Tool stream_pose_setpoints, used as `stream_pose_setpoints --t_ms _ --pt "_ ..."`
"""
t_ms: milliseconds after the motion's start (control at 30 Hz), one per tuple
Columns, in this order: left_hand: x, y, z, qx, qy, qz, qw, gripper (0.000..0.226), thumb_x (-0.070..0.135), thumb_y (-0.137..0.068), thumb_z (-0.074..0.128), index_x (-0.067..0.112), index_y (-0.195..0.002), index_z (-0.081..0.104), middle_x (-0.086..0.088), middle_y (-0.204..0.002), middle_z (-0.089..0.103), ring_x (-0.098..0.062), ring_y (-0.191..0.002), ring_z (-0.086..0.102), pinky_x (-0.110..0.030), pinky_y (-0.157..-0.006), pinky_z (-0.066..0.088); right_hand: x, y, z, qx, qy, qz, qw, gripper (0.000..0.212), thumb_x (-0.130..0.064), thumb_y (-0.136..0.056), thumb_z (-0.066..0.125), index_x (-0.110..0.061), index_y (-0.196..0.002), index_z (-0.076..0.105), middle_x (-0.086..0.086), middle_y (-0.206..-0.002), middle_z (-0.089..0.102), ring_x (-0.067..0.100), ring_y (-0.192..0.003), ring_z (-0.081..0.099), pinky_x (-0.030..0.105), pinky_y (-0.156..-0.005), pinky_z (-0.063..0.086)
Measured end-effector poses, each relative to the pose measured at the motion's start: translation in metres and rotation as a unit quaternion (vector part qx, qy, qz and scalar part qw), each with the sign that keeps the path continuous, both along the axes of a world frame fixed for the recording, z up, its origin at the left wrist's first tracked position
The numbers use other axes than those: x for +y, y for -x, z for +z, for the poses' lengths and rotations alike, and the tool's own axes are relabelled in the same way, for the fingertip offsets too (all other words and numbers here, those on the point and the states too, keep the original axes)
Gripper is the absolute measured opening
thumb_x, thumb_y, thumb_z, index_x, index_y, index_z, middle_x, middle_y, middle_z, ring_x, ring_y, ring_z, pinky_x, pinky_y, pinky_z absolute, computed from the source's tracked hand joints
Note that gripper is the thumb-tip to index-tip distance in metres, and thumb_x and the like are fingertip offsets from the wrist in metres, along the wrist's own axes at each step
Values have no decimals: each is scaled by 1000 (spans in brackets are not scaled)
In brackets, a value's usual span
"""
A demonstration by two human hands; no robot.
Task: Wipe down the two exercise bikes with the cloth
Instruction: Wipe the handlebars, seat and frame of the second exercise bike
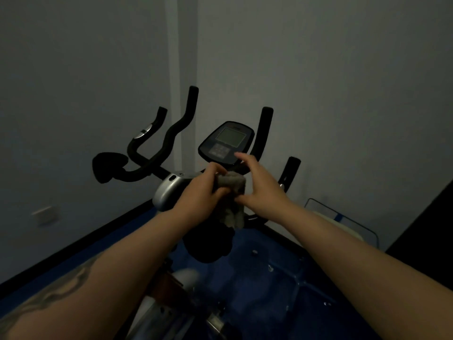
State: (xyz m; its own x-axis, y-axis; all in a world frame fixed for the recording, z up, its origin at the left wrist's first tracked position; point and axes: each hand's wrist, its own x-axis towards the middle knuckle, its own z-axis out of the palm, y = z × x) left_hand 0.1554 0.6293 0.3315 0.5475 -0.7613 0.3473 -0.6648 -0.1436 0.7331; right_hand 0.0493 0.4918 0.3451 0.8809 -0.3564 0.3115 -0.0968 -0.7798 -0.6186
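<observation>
The cloth [230, 184], grey and bunched, sits between both hands right in front of the exercise bike [171, 190], just below its console [226, 143] and above the dark saddle area. Part of it is wadded at the top, and a loose tail hangs down toward the frame. The left hand [203, 192] has its fingers and thumb curled round the wad, gripping it. The right hand [257, 182] comes in from the other side: its thumb touches the lower edge of the cloth, and its fingers reach forward, fairly straight, toward the bottom of the console. Whether those fingers actually hold any cloth I cannot tell in this dim light.

How far along? Hard to judge. Nothing on the bike shows a wiped or unwiped patch; the room is too dark for that. The cloth is not pressed flat on any surface right now, so this looks like a regrip or refold rather than a wiping stroke. Only one bike is clearly in view, so the second one looks to be wholly ahead.

Both forearms stretch forward and converge at the cloth, the left with a tattoo along it, wrists roughly level.
</observation>
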Motion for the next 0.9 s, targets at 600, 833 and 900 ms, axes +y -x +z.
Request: stream_pose_setpoints --t_ms 600,833,900 --pt "-22 -2 -2 -42 -52 59 996 15 34 -88 66 20 -93 65 1 -86 65 -14 -80 61 -40 -75 54 -39 21 24 82 28 -120 989 16 -40 -91 60 -25 -95 54 -8 -80 54 10 -74 53 25 -58 38" --pt "-39 39 -14 13 -31 17 999 23 18 -88 61 20 -111 62 0 -98 67 -16 -90 64 -42 -81 55 -6 5 15 0 -447 -172 878 15 -28 -91 55 -15 -95 62 7 -92 66 18 -80 62 31 -62 54" --pt "-34 45 -22 13 -47 -54 997 34 16 -87 60 23 -120 59 1 -104 68 -15 -93 65 -41 -83 55 -11 4 11 19 -365 -165 916 27 -28 -87 64 -14 -109 59 6 -104 66 17 -89 63 31 -67 54"
